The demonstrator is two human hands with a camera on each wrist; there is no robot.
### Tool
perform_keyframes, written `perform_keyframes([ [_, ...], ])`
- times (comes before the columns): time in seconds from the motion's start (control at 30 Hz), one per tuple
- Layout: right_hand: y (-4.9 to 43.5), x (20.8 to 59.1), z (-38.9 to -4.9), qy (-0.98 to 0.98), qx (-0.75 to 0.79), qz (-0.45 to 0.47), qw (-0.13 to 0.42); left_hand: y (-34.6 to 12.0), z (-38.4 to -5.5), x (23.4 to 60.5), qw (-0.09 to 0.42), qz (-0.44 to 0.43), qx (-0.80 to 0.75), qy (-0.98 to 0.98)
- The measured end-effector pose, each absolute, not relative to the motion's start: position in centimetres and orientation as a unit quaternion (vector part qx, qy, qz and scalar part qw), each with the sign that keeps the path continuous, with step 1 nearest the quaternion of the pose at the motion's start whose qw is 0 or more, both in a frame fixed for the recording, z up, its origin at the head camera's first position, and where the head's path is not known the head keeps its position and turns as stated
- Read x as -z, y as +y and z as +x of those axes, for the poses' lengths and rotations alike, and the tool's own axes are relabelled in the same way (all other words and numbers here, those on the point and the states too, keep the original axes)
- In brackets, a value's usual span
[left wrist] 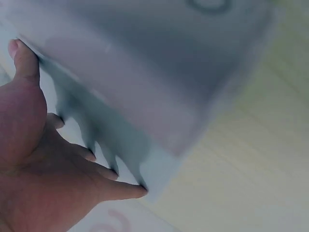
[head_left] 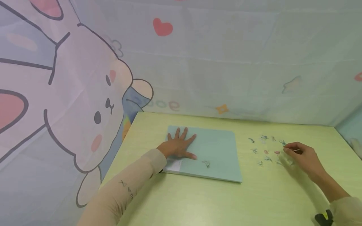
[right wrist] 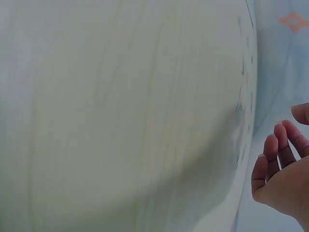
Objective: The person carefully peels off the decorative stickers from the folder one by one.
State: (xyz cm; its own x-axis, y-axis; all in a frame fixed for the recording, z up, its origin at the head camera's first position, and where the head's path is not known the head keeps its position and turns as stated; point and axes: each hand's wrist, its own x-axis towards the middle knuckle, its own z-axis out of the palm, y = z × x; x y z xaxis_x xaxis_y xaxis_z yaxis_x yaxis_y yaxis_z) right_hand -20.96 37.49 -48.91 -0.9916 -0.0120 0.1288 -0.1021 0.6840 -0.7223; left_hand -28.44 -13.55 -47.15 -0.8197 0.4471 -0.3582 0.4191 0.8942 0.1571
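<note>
My left hand (head_left: 178,147) lies with fingers spread on the left part of a pale blue-green book or pad (head_left: 217,147), fingertips and thumb touching its cover. A small plant-shaped sticker (head_left: 207,164) lies on that cover near its front edge. To the right, several small flower and leaf stickers (head_left: 266,152) are scattered on the table. My right hand (head_left: 304,157) is over their right side, thumb and index fingertips close together right at a teal sticker (head_left: 282,142). In the right wrist view its fingers are bent; I cannot tell whether they pinch the sticker.
The light yellow-green table (head_left: 198,201) meets a printed cloth backdrop (head_left: 226,62) behind and at the left. A large cartoon rabbit (head_left: 85,94) is printed on the cloth. A white label strip (head_left: 173,165) shows at the cover's front left. A small black item (head_left: 324,218) is by the right sleeve.
</note>
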Motion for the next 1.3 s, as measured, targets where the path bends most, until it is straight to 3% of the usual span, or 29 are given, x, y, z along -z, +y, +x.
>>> perform_keyframes([
  [0.37, 32.2, 47.0, -21.3, -0.928, -0.353, 0.096, 0.070, -12.8, -28.1, 47.4, 0.145, 0.300, -0.010, 0.943],
  [0.63, 26.7, 46.5, -22.2, -0.915, -0.351, 0.169, 0.104, -14.0, -28.2, 47.4, 0.165, 0.312, -0.074, 0.933],
  [1.03, 19.1, 47.0, -23.6, -0.880, -0.394, 0.266, 0.020, -13.4, -26.9, 47.3, 0.187, 0.295, -0.062, 0.935],
  [1.3, 16.2, 46.7, -23.9, -0.868, -0.390, 0.306, -0.009, -12.9, -26.9, 47.6, 0.195, 0.291, -0.055, 0.935],
])
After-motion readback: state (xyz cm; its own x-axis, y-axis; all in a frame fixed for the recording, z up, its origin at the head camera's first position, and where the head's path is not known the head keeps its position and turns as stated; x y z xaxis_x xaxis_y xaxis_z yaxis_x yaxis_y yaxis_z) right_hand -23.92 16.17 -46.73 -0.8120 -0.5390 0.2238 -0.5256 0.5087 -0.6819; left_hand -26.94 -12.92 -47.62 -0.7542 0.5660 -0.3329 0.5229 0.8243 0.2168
